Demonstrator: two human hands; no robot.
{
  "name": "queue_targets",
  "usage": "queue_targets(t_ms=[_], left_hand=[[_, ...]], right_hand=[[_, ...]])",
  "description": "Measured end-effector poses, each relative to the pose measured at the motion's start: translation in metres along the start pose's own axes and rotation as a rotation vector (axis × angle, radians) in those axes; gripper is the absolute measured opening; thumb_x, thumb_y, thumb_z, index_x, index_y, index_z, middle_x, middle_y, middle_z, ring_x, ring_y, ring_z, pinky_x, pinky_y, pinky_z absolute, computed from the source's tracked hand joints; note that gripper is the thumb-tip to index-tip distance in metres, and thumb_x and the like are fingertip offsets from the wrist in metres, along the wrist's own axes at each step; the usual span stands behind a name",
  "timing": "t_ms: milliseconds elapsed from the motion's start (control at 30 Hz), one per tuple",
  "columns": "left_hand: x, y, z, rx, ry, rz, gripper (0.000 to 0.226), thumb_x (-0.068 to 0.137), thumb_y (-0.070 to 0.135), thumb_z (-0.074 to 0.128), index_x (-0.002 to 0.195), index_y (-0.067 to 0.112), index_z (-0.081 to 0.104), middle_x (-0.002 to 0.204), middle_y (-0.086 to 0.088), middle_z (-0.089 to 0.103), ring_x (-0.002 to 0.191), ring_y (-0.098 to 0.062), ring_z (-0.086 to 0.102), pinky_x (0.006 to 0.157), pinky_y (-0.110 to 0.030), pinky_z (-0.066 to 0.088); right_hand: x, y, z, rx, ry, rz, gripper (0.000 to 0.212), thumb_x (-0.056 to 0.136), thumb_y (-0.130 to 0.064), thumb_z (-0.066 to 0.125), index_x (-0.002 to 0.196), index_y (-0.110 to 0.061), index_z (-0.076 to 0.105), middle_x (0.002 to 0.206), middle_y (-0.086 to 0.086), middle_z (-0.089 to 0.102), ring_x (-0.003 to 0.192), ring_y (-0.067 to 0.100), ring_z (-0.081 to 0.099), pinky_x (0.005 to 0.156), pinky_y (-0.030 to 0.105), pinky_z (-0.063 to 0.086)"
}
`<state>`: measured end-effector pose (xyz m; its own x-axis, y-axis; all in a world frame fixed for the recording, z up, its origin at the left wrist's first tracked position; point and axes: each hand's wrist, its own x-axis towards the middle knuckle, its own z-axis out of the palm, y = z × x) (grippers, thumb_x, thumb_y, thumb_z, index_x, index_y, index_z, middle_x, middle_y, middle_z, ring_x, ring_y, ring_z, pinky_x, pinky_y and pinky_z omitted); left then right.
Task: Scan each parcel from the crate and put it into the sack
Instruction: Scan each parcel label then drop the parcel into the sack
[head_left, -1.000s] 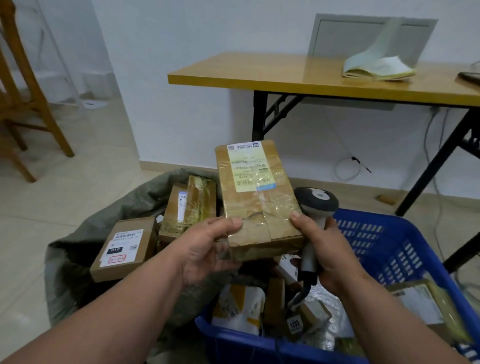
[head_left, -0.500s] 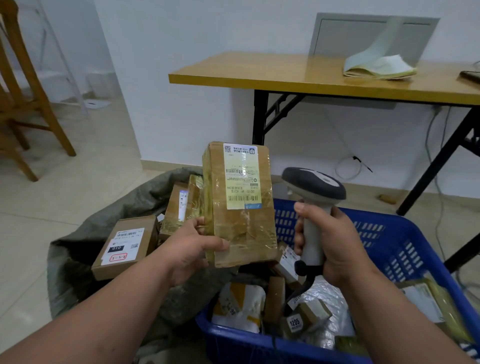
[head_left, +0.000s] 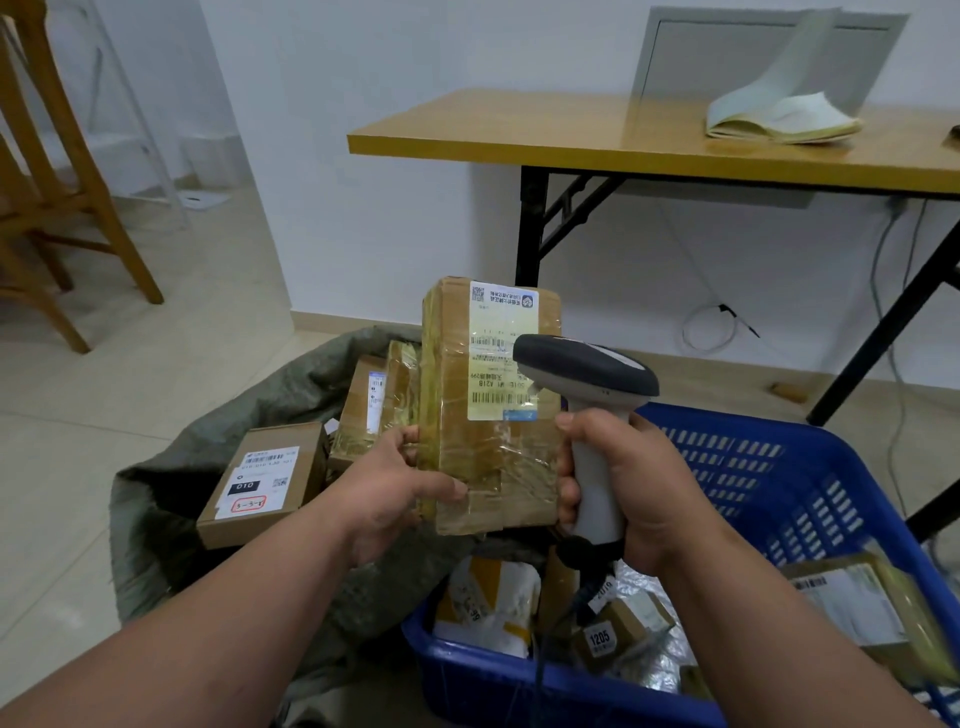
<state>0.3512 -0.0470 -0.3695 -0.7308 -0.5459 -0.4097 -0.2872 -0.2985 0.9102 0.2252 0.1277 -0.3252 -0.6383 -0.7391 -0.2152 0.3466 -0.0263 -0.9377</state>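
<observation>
1. While the left hand (head_left: 387, 486) grips the taped brown parcel (head_left: 488, 410) upright above the green sack (head_left: 171, 499), thumb on the front and fingers curled behind, it should hold still.
2. The right hand (head_left: 623, 486) wraps all its fingers round the barcode scanner (head_left: 584, 374); it should aim at the white label (head_left: 501, 353).
3. More parcels wait in the blue crate (head_left: 769, 467).

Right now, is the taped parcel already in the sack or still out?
Out. The left hand holds the taped parcel upright above the sack, label facing the scanner.
</observation>
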Motion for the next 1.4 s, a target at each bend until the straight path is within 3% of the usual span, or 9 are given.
queue_targets(t_ms=[433,667,800,867,967,1133,1167,1267,1400], left_hand=[[0.003,-0.002,-0.004,0.002,-0.015,0.002,0.077,0.066,-0.011,0.078,0.128,0.022,0.047,0.114,-0.008,0.071,0.104,-0.027,0.068,0.092,-0.050,0.053],[0.002,-0.004,-0.016,-0.009,0.020,0.007,0.071,0.064,-0.006,0.082,0.123,0.023,0.053,0.108,-0.004,0.074,0.103,-0.027,0.070,0.094,-0.056,0.052],[-0.004,-0.002,-0.037,-0.047,0.100,0.022,0.064,0.066,0.005,0.081,0.122,0.024,0.056,0.100,-0.002,0.076,0.091,-0.024,0.074,0.076,-0.044,0.059],[-0.008,0.001,-0.050,-0.095,0.154,0.008,0.056,0.070,0.011,0.078,0.121,0.022,0.059,0.098,-0.004,0.077,0.096,-0.025,0.071,0.081,-0.045,0.058],[-0.014,0.005,-0.072,-0.181,0.237,-0.018,0.041,0.074,0.022,0.075,0.114,0.018,0.067,0.085,-0.001,0.077,0.093,-0.023,0.069,0.068,-0.038,0.058],[-0.015,0.003,-0.112,-0.233,0.386,-0.078,0.036,0.080,0.032,0.074,0.111,0.017,0.067,0.091,-0.004,0.068,0.094,-0.025,0.064,0.073,-0.053,0.058],[-0.014,0.001,-0.119,-0.231,0.417,-0.084,0.036,0.078,0.033,0.076,0.109,0.017,0.068,0.092,-0.005,0.068,0.093,-0.025,0.064,0.068,-0.054,0.059],[-0.008,-0.005,-0.138,-0.137,0.551,-0.059,0.040,0.072,0.037,0.081,0.105,0.018,0.070,0.094,-0.006,0.072,0.087,-0.026,0.068,0.054,-0.041,0.058],[0.010,-0.016,-0.155,0.227,0.695,0.026,0.045,0.082,0.046,0.070,0.121,0.023,0.067,0.093,0.004,0.070,0.084,-0.019,0.068,0.068,-0.036,0.058]], right_hand=[[0.001,0.000,0.003,-0.001,0.015,-0.015,0.014,0.088,-0.015,0.061,0.091,-0.006,0.051,0.059,0.006,0.053,0.043,0.016,0.048,0.044,0.029,0.043],[0.006,0.003,0.004,-0.097,0.095,-0.081,0.014,0.087,-0.017,0.066,0.093,-0.008,0.057,0.061,0.008,0.055,0.047,0.019,0.052,0.047,0.032,0.045],[0.009,0.007,0.005,-0.197,0.146,-0.094,0.011,0.088,-0.019,0.066,0.094,-0.011,0.061,0.060,0.005,0.060,0.050,0.018,0.057,0.047,0.031,0.048],[0.010,0.010,0.009,-0.233,0.146,-0.079,0.012,0.088,-0.020,0.068,0.096,-0.013,0.061,0.066,0.006,0.064,0.050,0.016,0.060,0.047,0.028,0.050],[0.012,0.015,0.019,-0.280,0.120,-0.047,0.017,0.087,-0.023,0.069,0.100,-0.014,0.062,0.078,0.009,0.067,0.053,0.015,0.063,0.048,0.027,0.051],[0.019,0.028,0.041,-0.355,0.090,-0.003,0.020,0.086,-0.025,0.072,0.101,-0.017,0.062,0.086,0.008,0.071,0.054,0.014,0.066,0.050,0.027,0.053],[0.021,0.031,0.045,-0.373,0.085,0.004,0.021,0.085,-0.026,0.073,0.101,-0.016,0.062,0.085,0.007,0.072,0.054,0.015,0.067,0.050,0.027,0.053],[0.027,0.041,0.056,-0.413,0.080,0.011,0.024,0.083,-0.027,0.075,0.100,-0.015,0.063,0.079,0.004,0.073,0.054,0.017,0.068,0.050,0.029,0.053],[0.037,0.050,0.069,-0.449,0.064,0.012,0.024,0.082,-0.031,0.075,0.099,-0.018,0.064,0.080,0.004,0.073,0.057,0.019,0.069,0.055,0.033,0.054]])
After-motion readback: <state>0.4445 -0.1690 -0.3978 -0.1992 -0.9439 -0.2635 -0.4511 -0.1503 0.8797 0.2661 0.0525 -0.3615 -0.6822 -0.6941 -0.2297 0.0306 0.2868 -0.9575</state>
